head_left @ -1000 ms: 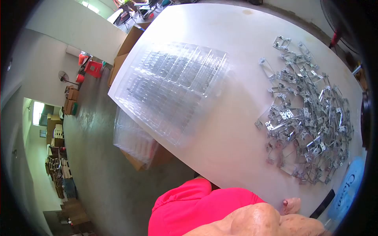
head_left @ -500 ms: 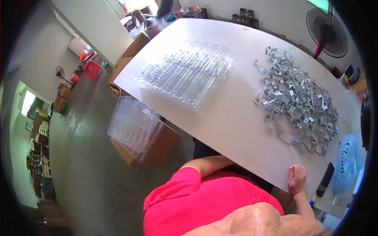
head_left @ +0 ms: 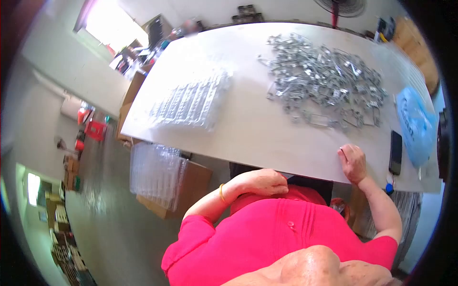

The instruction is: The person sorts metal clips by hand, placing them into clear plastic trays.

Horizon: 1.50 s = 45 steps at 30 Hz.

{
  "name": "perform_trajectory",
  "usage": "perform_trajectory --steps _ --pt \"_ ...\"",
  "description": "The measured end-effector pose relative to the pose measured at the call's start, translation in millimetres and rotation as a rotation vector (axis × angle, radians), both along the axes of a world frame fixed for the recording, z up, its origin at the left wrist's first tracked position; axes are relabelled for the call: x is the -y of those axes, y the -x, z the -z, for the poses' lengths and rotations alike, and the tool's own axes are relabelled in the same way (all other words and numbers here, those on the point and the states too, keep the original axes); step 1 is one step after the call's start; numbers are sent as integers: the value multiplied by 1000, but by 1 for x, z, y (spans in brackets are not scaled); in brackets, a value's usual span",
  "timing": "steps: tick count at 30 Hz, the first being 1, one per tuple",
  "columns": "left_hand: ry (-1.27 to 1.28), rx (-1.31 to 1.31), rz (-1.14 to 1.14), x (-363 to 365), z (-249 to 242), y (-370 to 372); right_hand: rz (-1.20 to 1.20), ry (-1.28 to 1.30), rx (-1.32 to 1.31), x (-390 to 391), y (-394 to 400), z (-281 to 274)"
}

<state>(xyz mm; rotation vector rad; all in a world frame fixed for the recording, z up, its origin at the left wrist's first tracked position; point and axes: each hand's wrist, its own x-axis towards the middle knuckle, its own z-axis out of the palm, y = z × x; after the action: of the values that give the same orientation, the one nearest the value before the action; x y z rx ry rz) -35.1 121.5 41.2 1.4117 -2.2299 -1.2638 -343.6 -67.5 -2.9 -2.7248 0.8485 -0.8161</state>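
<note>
My left hand (head_left: 265, 182) rests against the front of my red shirt at the table's near edge, fingers curled together, nothing visible in them. On the tabletop near that edge lies my right hand (head_left: 353, 163), loosely closed with the knuckles up; nothing shows between its fingers. Ahead of it spreads a large pile of small metal clip-like parts (head_left: 329, 76), with a thin rectangular wire piece nearest. A black phone (head_left: 395, 151) lies to the right of this hand. Stacked clear plastic trays (head_left: 188, 101) with long compartments sit on the left part of the table, apart from both hands.
The white table (head_left: 248, 133) spans the view. A blue plastic bag (head_left: 416, 126) lies at its right end. Below the left edge, more clear trays (head_left: 155, 174) stand in a cardboard box (head_left: 194, 186). A fan (head_left: 339, 7) and a red stool (head_left: 96, 129) are farther off.
The view has swung to the right and tilted. My left hand, hidden before behind the table edge, now shows against my shirt. My right hand stays loosely closed on the table.
</note>
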Motion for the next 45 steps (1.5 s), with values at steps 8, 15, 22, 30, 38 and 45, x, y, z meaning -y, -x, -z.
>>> perform_trajectory --steps 8,15,22,30,38,45 --pt "142 -71 -360 105 -6 -4 -57 -12 38 0 1 -8" --pt "386 191 -291 131 30 -2 -60 16 26 4 3 1" --pt "187 204 -315 145 6 -3 -107 27 18 8 4 1" --pt "713 407 -722 221 1 1 -165 -39 33 11 8 -2" --pt "425 509 -788 203 -13 -2 -202 -48 54 12 7 1" --pt "271 477 -737 197 1 -9 -202 -34 39 12 5 -2"
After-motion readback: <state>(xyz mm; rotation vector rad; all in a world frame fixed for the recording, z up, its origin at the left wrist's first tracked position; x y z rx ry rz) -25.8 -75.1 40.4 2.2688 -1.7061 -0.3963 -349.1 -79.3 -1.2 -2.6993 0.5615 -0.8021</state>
